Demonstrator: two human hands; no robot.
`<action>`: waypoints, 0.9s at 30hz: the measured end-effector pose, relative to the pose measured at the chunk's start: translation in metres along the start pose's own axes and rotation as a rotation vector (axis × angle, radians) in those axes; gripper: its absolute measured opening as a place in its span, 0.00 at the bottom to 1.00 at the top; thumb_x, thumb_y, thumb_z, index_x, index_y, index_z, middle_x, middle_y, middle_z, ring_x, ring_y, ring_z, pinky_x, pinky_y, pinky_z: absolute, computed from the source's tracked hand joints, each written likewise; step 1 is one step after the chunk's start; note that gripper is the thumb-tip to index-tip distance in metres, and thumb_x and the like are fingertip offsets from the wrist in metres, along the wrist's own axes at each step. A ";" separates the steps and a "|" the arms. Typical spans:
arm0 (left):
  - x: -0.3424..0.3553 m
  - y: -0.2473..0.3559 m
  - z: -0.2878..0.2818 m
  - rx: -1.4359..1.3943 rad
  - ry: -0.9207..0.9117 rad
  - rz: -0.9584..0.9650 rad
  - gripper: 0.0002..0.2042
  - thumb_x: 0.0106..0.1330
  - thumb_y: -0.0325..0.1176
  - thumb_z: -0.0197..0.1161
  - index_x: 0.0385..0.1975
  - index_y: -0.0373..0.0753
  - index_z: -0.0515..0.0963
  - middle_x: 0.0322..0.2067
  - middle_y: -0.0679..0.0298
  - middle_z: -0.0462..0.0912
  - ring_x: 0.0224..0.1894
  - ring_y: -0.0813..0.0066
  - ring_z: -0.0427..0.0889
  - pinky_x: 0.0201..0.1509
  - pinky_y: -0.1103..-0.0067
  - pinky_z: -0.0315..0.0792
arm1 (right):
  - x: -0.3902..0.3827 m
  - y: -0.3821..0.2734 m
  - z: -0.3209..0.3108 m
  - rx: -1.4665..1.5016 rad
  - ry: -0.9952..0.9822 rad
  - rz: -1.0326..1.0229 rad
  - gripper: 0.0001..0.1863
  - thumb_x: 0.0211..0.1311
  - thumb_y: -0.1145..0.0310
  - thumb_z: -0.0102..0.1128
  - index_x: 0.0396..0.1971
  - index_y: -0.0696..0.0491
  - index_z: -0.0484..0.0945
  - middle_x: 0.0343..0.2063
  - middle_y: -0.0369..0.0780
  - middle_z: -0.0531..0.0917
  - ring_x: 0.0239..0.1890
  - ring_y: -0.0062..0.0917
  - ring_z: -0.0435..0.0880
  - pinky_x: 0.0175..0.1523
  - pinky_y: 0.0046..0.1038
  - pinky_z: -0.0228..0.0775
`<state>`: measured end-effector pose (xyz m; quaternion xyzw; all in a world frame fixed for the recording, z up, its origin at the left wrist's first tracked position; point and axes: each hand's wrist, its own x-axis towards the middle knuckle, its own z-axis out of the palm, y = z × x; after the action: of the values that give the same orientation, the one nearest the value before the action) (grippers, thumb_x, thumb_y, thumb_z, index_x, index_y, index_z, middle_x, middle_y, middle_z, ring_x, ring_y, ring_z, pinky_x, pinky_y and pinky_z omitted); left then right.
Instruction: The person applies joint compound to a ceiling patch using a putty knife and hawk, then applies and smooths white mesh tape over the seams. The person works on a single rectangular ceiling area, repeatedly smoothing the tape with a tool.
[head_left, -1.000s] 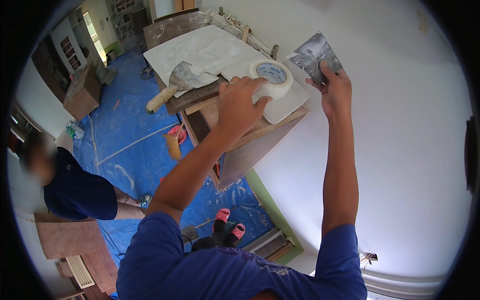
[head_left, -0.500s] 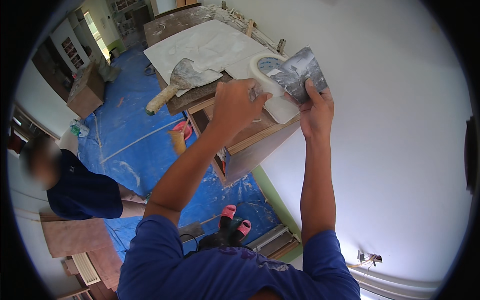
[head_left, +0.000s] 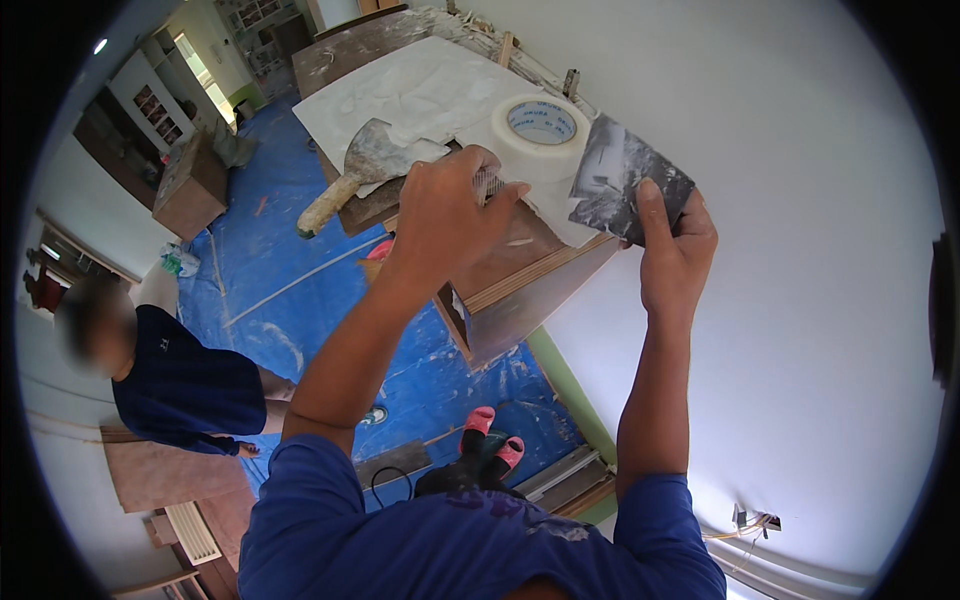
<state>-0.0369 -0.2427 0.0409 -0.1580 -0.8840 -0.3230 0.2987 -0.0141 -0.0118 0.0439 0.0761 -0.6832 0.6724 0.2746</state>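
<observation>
My right hand [head_left: 675, 235] grips a flat, square metal scraper blade [head_left: 625, 180] streaked with white plaster, thumb across its front. To its left, my left hand [head_left: 455, 205] pinches a small grey piece of mesh [head_left: 488, 185] between thumb and curled fingers; most of that piece is hidden. Between and beyond the hands lies a wide roll of white tape [head_left: 500, 135]. A broad putty knife [head_left: 375, 160] smeared with plaster rests left of it, its handle sticking out past the edge. Both tools lie about a white board [head_left: 430, 75] coated with plaster.
The board lies on a brown wooden cabinet [head_left: 540, 290] against the white wall [head_left: 800, 250]. Blue sheeting [head_left: 255, 255] covers the floor. A person in dark clothes [head_left: 190, 375] stands at left. Wires [head_left: 745, 527] poke from the wall at lower right.
My right hand has moved right with the scraper blade, away from the tape roll. My left hand has shifted slightly left. The person at left now shows a lowered hand.
</observation>
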 end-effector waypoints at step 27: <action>0.101 0.017 -0.007 -0.054 -0.580 0.198 0.13 0.65 0.34 0.74 0.47 0.37 0.87 0.43 0.57 0.90 0.50 0.65 0.86 0.60 0.69 0.74 | 0.114 0.015 -0.053 0.179 -0.812 0.159 0.32 0.59 0.63 0.74 0.63 0.62 0.81 0.54 0.45 0.88 0.51 0.26 0.88 0.61 0.26 0.77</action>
<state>-0.1039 -0.2260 0.1172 -0.3368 -0.9038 -0.2571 0.0597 -0.1023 0.0705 0.0820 0.3052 -0.6785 0.6637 -0.0773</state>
